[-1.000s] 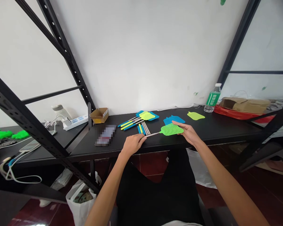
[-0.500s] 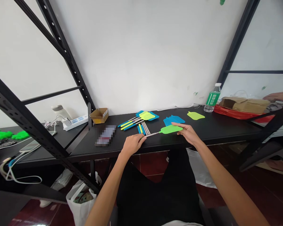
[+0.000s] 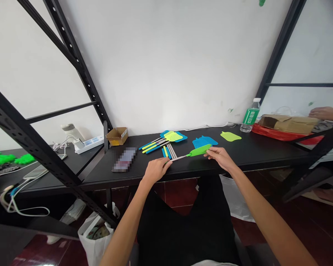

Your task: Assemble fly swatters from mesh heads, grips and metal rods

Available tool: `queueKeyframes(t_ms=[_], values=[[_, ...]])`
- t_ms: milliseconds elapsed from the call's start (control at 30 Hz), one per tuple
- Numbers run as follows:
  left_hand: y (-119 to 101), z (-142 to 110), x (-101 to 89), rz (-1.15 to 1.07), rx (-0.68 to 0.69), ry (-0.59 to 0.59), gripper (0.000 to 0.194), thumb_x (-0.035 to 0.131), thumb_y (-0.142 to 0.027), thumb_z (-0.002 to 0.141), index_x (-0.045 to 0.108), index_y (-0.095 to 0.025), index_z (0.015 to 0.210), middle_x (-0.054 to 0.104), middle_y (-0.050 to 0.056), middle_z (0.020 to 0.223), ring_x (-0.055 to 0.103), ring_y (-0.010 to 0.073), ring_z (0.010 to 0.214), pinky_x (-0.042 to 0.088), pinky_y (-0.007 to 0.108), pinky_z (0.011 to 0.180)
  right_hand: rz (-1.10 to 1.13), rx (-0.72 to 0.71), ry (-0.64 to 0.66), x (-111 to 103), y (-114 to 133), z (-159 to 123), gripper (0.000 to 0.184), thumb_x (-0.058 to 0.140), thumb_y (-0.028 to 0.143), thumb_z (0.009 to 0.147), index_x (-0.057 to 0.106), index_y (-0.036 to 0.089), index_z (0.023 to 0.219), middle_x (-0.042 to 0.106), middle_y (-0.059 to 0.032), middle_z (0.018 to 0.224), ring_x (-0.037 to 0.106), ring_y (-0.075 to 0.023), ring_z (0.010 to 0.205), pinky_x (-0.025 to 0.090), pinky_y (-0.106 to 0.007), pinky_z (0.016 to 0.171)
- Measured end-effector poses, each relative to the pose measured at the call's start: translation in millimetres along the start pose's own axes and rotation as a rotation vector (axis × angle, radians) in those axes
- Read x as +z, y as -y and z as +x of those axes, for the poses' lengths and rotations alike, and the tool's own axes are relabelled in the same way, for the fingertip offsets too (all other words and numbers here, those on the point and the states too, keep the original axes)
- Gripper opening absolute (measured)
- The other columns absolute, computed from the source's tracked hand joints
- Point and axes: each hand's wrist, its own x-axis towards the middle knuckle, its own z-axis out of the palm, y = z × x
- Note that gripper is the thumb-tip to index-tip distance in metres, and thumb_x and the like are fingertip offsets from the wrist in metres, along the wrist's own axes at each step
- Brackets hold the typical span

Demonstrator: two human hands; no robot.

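Observation:
Between my hands a green fly swatter (image 3: pixel 200 150) is held over the front of the black table (image 3: pixel 144 170). My left hand (image 3: pixel 156 169) is closed around its pale rod at the handle end, and the grip is mostly hidden. My right hand (image 3: pixel 219 158) pinches the far edge of the green head, which is tilted. Behind the rod lie several loose handles (image 3: pixel 170 150) with blue and yellow grips. Blue swatter heads (image 3: pixel 204 142) lie just past my right hand, with a yellow-green head (image 3: pixel 231 136) farther right. Fly swatters (image 3: pixel 172 136) in yellow and blue are piled behind.
At the left lie a blurred phone (image 3: pixel 124 159) and a small cardboard box (image 3: pixel 117 136). A water bottle (image 3: pixel 250 115) stands at the right beside a red tray (image 3: pixel 283 134). Another person's hand (image 3: pixel 326 113) shows at the far right. Black shelf posts (image 3: pixel 80 66) rise on both sides.
My right hand has turned the green swatter head, so it now looks narrower and more edge-on. Its fingers have closed in on the head's edge. My left hand has stayed in place.

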Motion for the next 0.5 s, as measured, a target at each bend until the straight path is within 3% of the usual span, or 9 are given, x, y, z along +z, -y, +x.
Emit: queueKeyframes(t_ms=[300, 400, 500], values=[[0.1, 0.1, 0.7, 0.000, -0.002, -0.003, 0.043, 0.027, -0.048, 0.105, 0.062, -0.024, 0.096, 0.071, 0.003, 0.092, 0.065, 0.0197, 0.085, 0.030, 0.026, 0.060, -0.067, -0.006, 0.018, 0.7, 0.3, -1.1, 0.041, 0.076, 0.055, 0.073, 0.068, 0.015, 0.071, 0.053, 0.0002, 0.051, 0.046, -0.0122, 0.051, 0.034, -0.027, 0.050], [0.1, 0.0, 1.1, 0.002, -0.005, 0.009, 0.044, 0.027, -0.048, 0.105, 0.062, -0.023, 0.096, 0.071, 0.004, 0.093, 0.065, 0.0200, 0.086, 0.030, 0.026, 0.060, -0.040, 0.015, -0.004, 1.8, 1.1, -2.0, 0.043, 0.079, 0.051, 0.071, 0.073, 0.013, 0.090, 0.048, 0.0040, 0.050, 0.040, -0.0098, 0.046, 0.030, -0.026, 0.046], [0.3, 0.0, 1.4, 0.000, 0.001, 0.002, 0.043, 0.027, -0.047, 0.105, 0.062, -0.024, 0.096, 0.071, 0.004, 0.094, 0.065, 0.0200, 0.087, 0.029, 0.026, 0.060, -0.023, 0.032, -0.017, 2.5, 1.0, -2.4, 0.061, 0.079, 0.047, 0.073, 0.067, 0.012, 0.122, 0.051, 0.0039, 0.058, 0.035, -0.0075, 0.044, 0.029, -0.025, 0.042]])
